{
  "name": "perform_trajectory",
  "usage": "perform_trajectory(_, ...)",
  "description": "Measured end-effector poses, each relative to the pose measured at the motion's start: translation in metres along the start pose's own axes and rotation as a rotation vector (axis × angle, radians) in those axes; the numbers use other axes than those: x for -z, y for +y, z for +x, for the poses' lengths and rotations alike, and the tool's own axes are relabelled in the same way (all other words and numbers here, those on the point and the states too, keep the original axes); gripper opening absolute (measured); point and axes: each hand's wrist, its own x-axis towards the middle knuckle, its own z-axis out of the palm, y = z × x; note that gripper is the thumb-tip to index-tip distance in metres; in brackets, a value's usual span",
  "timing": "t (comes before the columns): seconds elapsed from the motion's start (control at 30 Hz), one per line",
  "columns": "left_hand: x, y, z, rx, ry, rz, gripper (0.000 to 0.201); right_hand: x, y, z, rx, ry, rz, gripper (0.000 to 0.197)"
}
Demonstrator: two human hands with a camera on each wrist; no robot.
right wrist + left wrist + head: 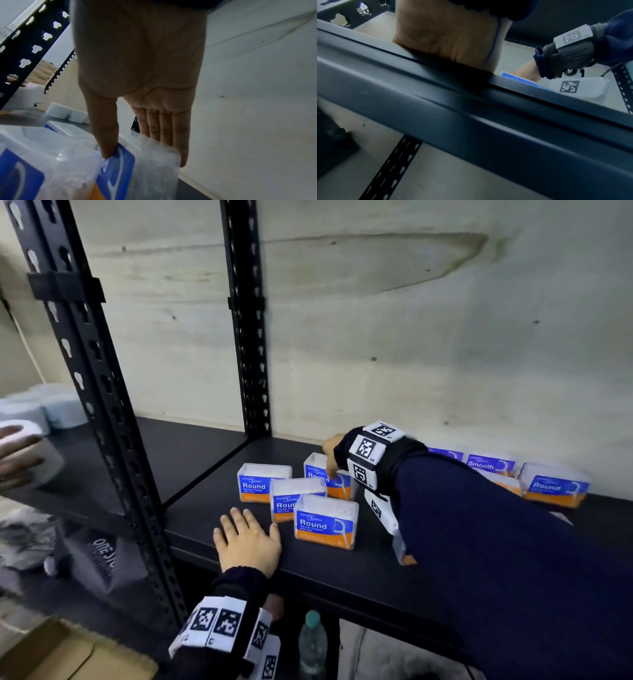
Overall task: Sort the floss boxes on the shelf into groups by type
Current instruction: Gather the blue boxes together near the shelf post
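Observation:
Several clear floss boxes with blue and orange labels stand on the black shelf (342,573). Three "Round" boxes (325,523) cluster at the shelf's middle. A fourth "Round" box (337,479) stands behind them, and my right hand (329,460) pinches it from above, thumb (106,142) on the label face and fingers behind. A "Smooth" box (491,465) and another "Round" box (553,489) stand to the right by the wall. One more box (406,554) is mostly hidden under my right sleeve. My left hand (246,537) rests flat and empty on the shelf's front, left of the cluster.
Black perforated uprights (96,392) stand left of the boxes, with a pale wall behind. Another person's hand holds a white roll (30,450) at the far left. A water bottle (311,642) and a cardboard box (58,655) sit below the shelf.

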Motion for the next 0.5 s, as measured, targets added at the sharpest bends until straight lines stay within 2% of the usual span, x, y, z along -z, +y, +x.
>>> perform_trajectory(0.1,-0.001,-0.001,0.001,0.003,0.003,0.004,0.065,0.005,-0.007,-0.035,0.042,0.053,0.037,0.019)
perform_trajectory(0.2,-0.002,-0.001,0.000,0.005,0.014,0.004,0.064,0.004,-0.004,-0.062,0.094,0.143,0.029,0.034)
perform_trajectory(0.3,-0.003,-0.001,-0.001,-0.005,0.016,0.015,0.064,0.008,-0.004,-0.090,0.069,0.191,0.091,0.027)
perform_trajectory(0.37,-0.003,-0.002,-0.001,-0.011,0.014,0.021,0.064,0.013,-0.006,-0.098,0.073,0.152,0.000,0.014)
perform_trajectory(0.43,-0.001,-0.002,-0.001,-0.018,0.015,0.038,0.063,0.020,-0.008,-0.093,0.051,0.057,0.030,0.006)
perform_trajectory(0.5,0.001,-0.003,-0.001,-0.033,0.017,0.078,0.063,0.028,0.002,-0.082,0.099,0.074,0.077,0.024)
